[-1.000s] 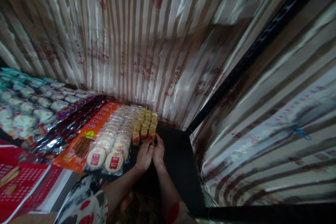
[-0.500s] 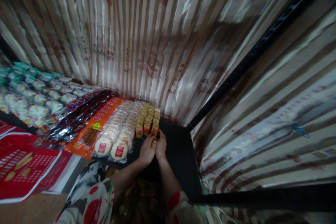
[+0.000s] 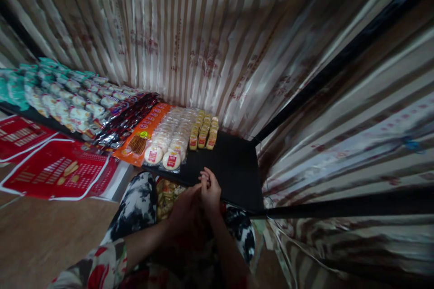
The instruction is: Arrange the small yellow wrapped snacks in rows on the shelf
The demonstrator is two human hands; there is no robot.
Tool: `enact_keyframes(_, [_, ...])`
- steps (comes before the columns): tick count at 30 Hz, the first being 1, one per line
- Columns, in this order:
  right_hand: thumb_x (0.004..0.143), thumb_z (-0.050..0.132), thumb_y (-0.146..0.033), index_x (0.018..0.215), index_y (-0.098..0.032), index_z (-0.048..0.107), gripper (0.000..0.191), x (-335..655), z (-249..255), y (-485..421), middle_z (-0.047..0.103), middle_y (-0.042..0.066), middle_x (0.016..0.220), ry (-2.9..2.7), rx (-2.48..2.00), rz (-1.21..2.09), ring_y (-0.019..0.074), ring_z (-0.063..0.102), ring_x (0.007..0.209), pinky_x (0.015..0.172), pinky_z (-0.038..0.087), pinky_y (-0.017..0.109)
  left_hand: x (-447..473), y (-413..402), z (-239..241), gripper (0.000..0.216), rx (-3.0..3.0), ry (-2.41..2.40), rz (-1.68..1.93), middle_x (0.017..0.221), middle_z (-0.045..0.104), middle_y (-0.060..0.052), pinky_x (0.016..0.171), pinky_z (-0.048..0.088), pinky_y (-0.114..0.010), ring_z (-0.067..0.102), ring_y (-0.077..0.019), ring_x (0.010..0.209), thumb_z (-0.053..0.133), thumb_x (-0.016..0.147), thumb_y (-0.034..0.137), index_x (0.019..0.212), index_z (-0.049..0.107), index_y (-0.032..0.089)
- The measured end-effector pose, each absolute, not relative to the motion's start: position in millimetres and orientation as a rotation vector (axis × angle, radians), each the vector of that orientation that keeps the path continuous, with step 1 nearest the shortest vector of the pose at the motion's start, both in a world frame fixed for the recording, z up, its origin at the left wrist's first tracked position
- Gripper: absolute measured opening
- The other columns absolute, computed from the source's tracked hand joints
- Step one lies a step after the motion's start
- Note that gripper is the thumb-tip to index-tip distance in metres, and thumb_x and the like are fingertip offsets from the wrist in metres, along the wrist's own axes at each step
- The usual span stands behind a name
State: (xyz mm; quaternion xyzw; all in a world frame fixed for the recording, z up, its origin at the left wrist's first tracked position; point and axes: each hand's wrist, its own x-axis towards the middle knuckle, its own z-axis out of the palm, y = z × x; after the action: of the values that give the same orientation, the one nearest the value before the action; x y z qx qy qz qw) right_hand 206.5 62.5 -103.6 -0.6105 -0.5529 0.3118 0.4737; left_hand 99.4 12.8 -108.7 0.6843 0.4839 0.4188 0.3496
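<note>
My hands are close together, in front of the near edge of a black shelf [image 3: 233, 171]. My left hand [image 3: 186, 207] is dim and blurred, with its fingers hidden towards the other hand. My right hand [image 3: 210, 192] is open, its fingers stretched out and loosely apart, with nothing visible in them. Beyond the hands, small yellow-wrapped snacks [image 3: 202, 137] stand on the shelf in three short rows. To their left lie two rows of round white crackers [image 3: 171, 158] in clear wrappers. Below, between the knees, a bag or box of yellow-wrapped pieces [image 3: 166, 196] is partly covered by my left arm.
Left of the crackers are an orange snack packet [image 3: 137, 144], dark shiny packets [image 3: 118, 124] and many white and green packets [image 3: 73, 108]. Red printed bags [image 3: 64, 167] hang at the shelf front. Striped sheeting [image 3: 203, 40] and a black post [image 3: 305, 86] stand behind.
Both hands have drawn back from the front of the yellow snack rows towards my lap. The view has tilted, showing more of the floor, knees and the yellow-wrapped pieces below.
</note>
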Motion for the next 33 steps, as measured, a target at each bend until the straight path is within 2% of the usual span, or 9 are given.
enact_keyframes(4, [0.086, 0.039, -0.033, 0.106, -0.019, 0.059, 0.033, 189, -122, 18, 0.067, 0.008, 0.101, -1.513, -1.529, 0.831, 0.0180, 0.062, 0.092, 0.085, 0.046, 0.032, 61, -19, -130, 0.040, 1.891, 1.360, 0.917, 0.118, 0.057, -0.007, 0.096, 0.041, -0.035, 0.051, -0.0178, 0.110, 0.034, 0.084, 0.014, 0.120, 0.048, 0.022])
enact_keyframes(7, [0.083, 0.040, -0.025, 0.101, -0.017, 0.062, 0.030, 179, -145, 2, 0.067, 0.011, 0.104, -1.692, -1.609, 0.889, 0.0205, 0.061, 0.097, 0.089, 0.045, 0.034, 38, -23, -137, 0.037, 1.943, 1.654, 0.636, 0.115, 0.057, -0.009, 0.096, 0.040, -0.034, 0.050, -0.0191, 0.109, 0.034, 0.081, 0.010, 0.112, 0.054, 0.017])
enact_keyframes(11, [0.077, 0.042, -0.013, 0.105, -0.015, 0.062, 0.034, 167, -176, -4, 0.066, 0.013, 0.107, -1.787, -1.751, 1.034, 0.0223, 0.061, 0.101, 0.091, 0.043, 0.036, 28, -16, -139, 0.032, 2.040, 1.811, 0.132, 0.104, 0.061, -0.011, 0.093, 0.040, -0.036, 0.052, -0.0228, 0.103, 0.041, 0.077, 0.009, 0.103, 0.058, 0.014])
enact_keyframes(14, [0.074, 0.046, -0.011, 0.109, -0.015, 0.061, 0.038, 161, -191, -6, 0.064, 0.014, 0.111, -1.732, -1.766, 1.149, 0.0227, 0.060, 0.105, 0.093, 0.041, 0.036, 32, -13, -143, 0.036, 2.062, 1.834, -0.003, 0.104, 0.062, -0.013, 0.088, 0.041, -0.037, 0.054, -0.0247, 0.101, 0.041, 0.076, 0.006, 0.107, 0.057, 0.015])
enact_keyframes(20, [0.070, 0.051, -0.017, 0.106, -0.018, 0.063, 0.038, 162, -192, -11, 0.065, 0.012, 0.111, -1.517, -1.728, 1.243, 0.0239, 0.058, 0.107, 0.093, 0.041, 0.037, 34, -12, -147, 0.042, 2.010, 1.821, 0.109, 0.106, 0.062, -0.013, 0.089, 0.041, -0.036, 0.056, -0.0235, 0.100, 0.042, 0.076, 0.007, 0.115, 0.052, 0.016])
enact_keyframes(24, [0.077, 0.049, -0.031, 0.102, -0.019, 0.064, 0.032, 169, -173, -11, 0.067, 0.010, 0.105, -1.432, -1.658, 1.262, 0.0234, 0.061, 0.100, 0.090, 0.044, 0.037, 28, -13, -145, 0.050, 2.038, 1.739, 0.278, 0.116, 0.059, -0.013, 0.094, 0.040, -0.036, 0.053, -0.0227, 0.108, 0.042, 0.075, 0.009, 0.125, 0.044, 0.013])
enact_keyframes(27, [0.076, 0.052, -0.038, 0.098, -0.020, 0.065, 0.032, 174, -155, -8, 0.068, 0.009, 0.100, -1.358, -1.620, 1.224, 0.0239, 0.062, 0.095, 0.087, 0.045, 0.038, 27, -13, -140, 0.055, 2.106, 1.603, 0.436, 0.124, 0.055, -0.011, 0.097, 0.039, -0.038, 0.050, -0.0218, 0.113, 0.043, 0.075, 0.011, 0.129, 0.039, 0.015])
enact_keyframes(30, [0.073, 0.056, -0.040, 0.092, -0.021, 0.066, 0.029, 180, -140, -5, 0.070, 0.007, 0.095, -1.295, -1.572, 1.243, 0.0236, 0.063, 0.091, 0.086, 0.046, 0.039, 34, -11, -128, 0.051, 2.140, 1.474, 0.567, 0.122, 0.057, -0.010, 0.096, 0.042, -0.039, 0.053, -0.0209, 0.110, 0.041, 0.079, 0.012, 0.129, 0.040, 0.016])
enact_keyframes(33, [0.068, 0.061, -0.041, 0.090, -0.019, 0.067, 0.031, 190, -124, -2, 0.069, 0.008, 0.097, -1.161, -1.556, 1.264, 0.0242, 0.062, 0.092, 0.087, 0.045, 0.039, 42, -6, -110, 0.047, 2.141, 1.429, 0.687, 0.117, 0.059, -0.011, 0.096, 0.042, -0.041, 0.053, -0.0223, 0.110, 0.047, 0.078, 0.016, 0.125, 0.046, 0.017])
